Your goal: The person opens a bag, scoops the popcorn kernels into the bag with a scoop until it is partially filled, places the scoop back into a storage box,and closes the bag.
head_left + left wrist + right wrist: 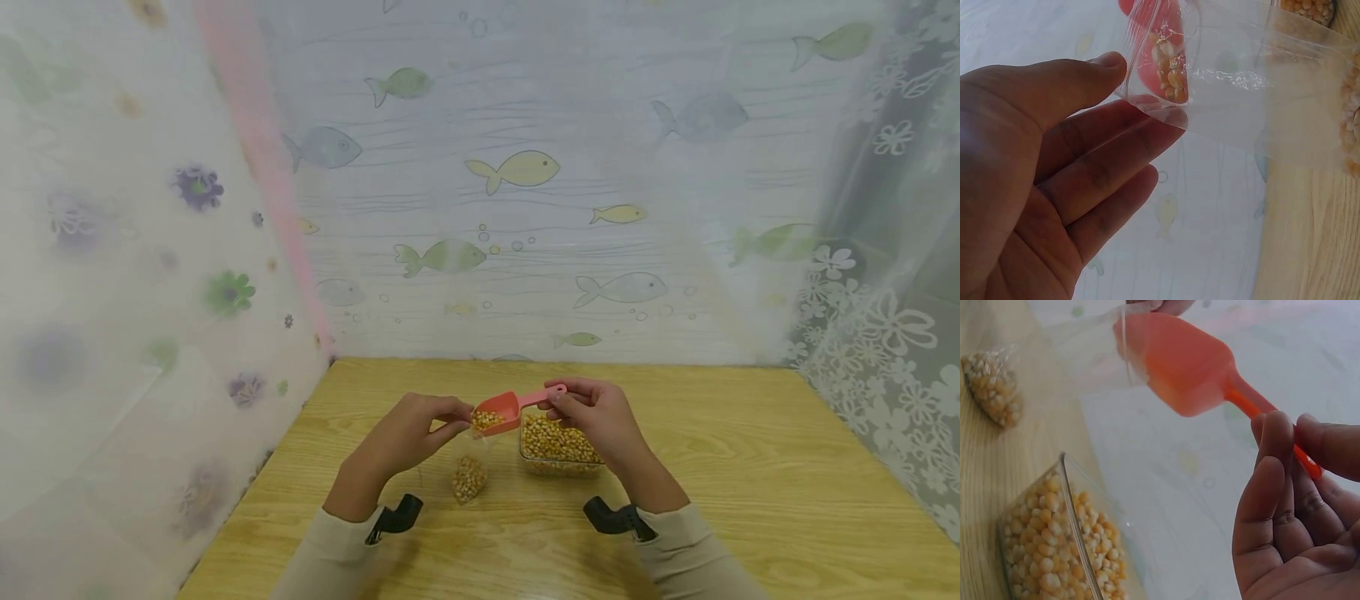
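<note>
Wooden table (750,467) | left hand (408,433) pinches bag (470,467), apparently corn | right hand (600,417) grips scoop (510,408) | tub (558,450) of corn

Wooden table (750,467); fish-print curtain (525,208) behind — floral curtains (112,292) flanking.

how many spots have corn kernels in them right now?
3. The clear container on the table under the right hand; the bottom of the plastic bag, its mouth pinched by the left hand; the orange scoop at the bag's mouth.
</note>
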A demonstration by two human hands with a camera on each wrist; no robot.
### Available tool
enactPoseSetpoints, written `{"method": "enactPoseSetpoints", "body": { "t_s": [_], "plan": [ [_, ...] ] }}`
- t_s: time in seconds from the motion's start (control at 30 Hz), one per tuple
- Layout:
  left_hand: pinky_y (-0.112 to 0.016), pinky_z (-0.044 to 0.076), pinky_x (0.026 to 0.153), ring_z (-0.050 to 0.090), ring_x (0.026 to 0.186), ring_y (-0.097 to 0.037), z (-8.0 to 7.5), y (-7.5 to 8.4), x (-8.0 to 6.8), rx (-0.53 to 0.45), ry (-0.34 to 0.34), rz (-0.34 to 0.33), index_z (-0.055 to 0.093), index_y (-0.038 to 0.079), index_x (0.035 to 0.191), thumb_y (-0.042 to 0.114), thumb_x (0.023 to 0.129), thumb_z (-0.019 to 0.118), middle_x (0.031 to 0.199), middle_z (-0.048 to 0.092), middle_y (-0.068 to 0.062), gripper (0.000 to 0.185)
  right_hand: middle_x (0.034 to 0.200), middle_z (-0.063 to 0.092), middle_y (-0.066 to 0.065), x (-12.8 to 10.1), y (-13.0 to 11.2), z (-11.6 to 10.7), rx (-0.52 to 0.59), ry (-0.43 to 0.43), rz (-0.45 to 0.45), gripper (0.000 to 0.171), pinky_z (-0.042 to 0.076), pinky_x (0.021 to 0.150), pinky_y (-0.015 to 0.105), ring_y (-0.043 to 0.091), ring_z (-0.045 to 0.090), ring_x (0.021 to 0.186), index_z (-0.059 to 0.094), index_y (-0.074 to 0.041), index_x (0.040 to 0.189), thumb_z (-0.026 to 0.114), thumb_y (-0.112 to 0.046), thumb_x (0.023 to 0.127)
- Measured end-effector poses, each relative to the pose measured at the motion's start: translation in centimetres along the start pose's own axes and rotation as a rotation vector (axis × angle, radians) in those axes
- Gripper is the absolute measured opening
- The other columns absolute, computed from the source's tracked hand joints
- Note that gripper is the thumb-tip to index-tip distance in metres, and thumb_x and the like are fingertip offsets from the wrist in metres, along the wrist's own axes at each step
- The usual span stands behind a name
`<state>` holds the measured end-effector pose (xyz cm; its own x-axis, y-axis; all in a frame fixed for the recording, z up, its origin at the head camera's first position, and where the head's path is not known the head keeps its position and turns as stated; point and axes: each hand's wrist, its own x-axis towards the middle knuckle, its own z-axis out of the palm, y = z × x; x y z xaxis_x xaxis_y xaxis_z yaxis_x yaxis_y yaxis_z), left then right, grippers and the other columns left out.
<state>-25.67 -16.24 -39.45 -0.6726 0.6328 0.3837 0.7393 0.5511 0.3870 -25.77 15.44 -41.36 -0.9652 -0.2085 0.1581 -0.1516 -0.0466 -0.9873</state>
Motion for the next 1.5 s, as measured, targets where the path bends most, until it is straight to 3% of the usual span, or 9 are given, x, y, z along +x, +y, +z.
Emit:
{"method": "enactPoseSetpoints", "body": {
  "t_s": [0.2,0.57,0.97,1.2,1.3,1.5],
  "plan": [
    [-0.041,0.063,0.088,0.075,0.101,-0.01,0.0,0.0,0.1,-0.01,0.005,0.008,0.075,0.014,0.122,0.019,0.101,0.071,0.115,0.078,0.001,0.023,0.107,0.079,0.011,0.1,0.1,0.1,-0.005,0.014,0.003,0.04,0.063,0.078,0.029,0.021,0.077,0.092,0.066,0.002,0.133,0.069,-0.023,0.102],
    [-0.037,0.062,0.089,0.074,0.101,-0.008,0.0,0.2,-0.1,-0.006,-0.006,-0.034,0.076,0.016,0.121,0.017,0.1,0.071,0.116,0.078,0.002,0.022,0.106,0.079,0.013,-0.2,-0.3,0.9,-0.077,0.03,-0.01,0.038,0.063,0.077,0.03,0.035,0.076,0.099,0.069,-0.003,0.13,0.071,-0.027,0.101],
    [-0.04,0.062,0.088,0.075,0.101,-0.009,0.1,0.3,0.0,-0.011,-0.004,-0.009,0.076,0.015,0.119,0.016,0.1,0.072,0.113,0.078,0.002,0.019,0.105,0.079,0.014,-0.5,-1.1,1.3,-0.152,0.052,-0.015,0.036,0.063,0.076,0.029,0.024,0.077,0.089,0.072,-0.005,0.127,0.072,-0.028,0.1],
    [-0.034,0.062,0.087,0.075,0.1,-0.009,0.1,0.5,0.0,0.002,-0.001,0.002,0.076,0.015,0.12,0.013,0.099,0.073,0.111,0.078,0.004,0.022,0.103,0.079,0.011,-1.0,-1.5,1.7,-0.221,0.068,-0.036,0.033,0.063,0.074,0.028,0.03,0.077,0.091,0.073,-0.009,0.125,0.073,-0.03,0.099],
    [-0.032,0.062,0.088,0.074,0.101,-0.008,0.0,0.6,0.1,0.002,-0.01,-0.014,0.076,0.016,0.12,0.014,0.099,0.072,0.111,0.078,0.005,0.022,0.104,0.079,0.01,-1.4,-1.9,2.0,-0.282,0.068,-0.075,0.031,0.062,0.072,0.028,0.032,0.077,0.091,0.074,-0.01,0.124,0.072,-0.028,0.1],
    [-0.031,0.061,0.089,0.074,0.101,-0.007,-0.1,0.7,0.2,-0.005,-0.022,-0.015,0.076,0.016,0.121,0.019,0.1,0.071,0.111,0.078,0.004,0.021,0.101,0.079,0.003,-2.0,-2.6,2.8,-0.414,0.062,-0.172,0.025,0.06,0.066,0.027,0.017,0.075,0.082,0.074,-0.014,0.123,0.072,-0.024,0.1]
  ]
}}
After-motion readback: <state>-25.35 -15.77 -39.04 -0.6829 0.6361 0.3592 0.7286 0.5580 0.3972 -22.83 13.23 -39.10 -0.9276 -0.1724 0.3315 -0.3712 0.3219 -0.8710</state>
